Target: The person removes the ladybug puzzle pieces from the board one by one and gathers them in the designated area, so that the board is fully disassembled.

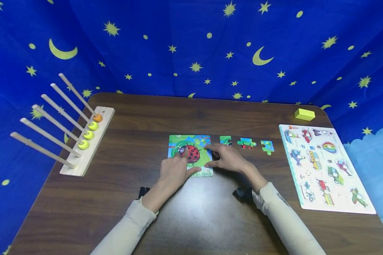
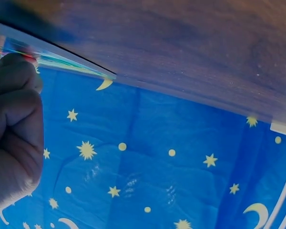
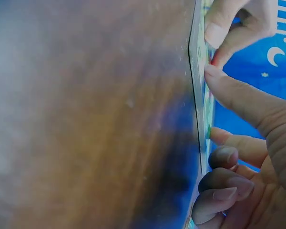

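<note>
Along the left edge of the table (image 1: 146,118), wooden six-peg stand (image 1: 94,142) with one orange bead (image 1: 97,118) and three yellow beads (image 1: 88,135); near the far right corner, yellow block (image 1: 304,114); along the right edge, vehicle puzzle board (image 1: 343,188); beyond the far edge, star-and-moon curtain (image 1: 185,42).

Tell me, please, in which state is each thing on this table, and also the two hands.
Ladybug puzzle, lying flat, picture side up
Left hand, touching the puzzle
Right hand, touching the puzzle's right side
Three loose pieces, in a row, apart from the puzzle
Peg stand, four pegs beaded, two bare
Yellow block, resting on the table
Picture board, lying flat, picture side up
</note>
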Tool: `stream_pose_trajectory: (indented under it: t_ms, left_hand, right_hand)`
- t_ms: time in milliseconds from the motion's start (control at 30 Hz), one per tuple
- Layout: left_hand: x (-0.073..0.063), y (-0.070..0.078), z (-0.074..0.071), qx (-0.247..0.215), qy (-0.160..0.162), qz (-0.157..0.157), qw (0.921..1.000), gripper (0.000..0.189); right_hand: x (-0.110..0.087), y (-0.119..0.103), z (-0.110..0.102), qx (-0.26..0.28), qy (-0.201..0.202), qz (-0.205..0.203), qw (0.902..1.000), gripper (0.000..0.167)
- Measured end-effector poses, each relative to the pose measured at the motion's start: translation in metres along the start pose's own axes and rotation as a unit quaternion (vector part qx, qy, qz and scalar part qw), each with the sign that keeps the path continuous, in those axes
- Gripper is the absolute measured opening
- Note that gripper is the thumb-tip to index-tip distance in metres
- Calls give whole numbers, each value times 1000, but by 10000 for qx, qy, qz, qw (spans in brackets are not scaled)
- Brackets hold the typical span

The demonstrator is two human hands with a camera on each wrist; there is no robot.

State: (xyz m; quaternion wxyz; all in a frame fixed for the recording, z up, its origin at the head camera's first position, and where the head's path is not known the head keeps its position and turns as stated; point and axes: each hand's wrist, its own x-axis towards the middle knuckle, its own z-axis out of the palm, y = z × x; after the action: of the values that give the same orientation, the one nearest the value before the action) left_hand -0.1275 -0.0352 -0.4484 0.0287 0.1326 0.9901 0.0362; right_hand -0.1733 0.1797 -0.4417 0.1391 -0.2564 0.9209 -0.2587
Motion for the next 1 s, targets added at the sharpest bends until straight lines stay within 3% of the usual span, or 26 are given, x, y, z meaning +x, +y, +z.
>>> stream_pose_trajectory:
  t_ms: [233,433,1000]
  left_hand:
    - [0,0,2,-215,242,48,9995,89]
    - [0,-1,3,-236,386,101,9989,87]
    - [1,-1,0,-275,111,73,9995,90]
  right_hand:
    - [7,1,-4,367,-304,185,9987,55]
    - [12,3,-5,831,-284,160,9960,38]
    - [11,2,0,647,-35,312,9974,33]
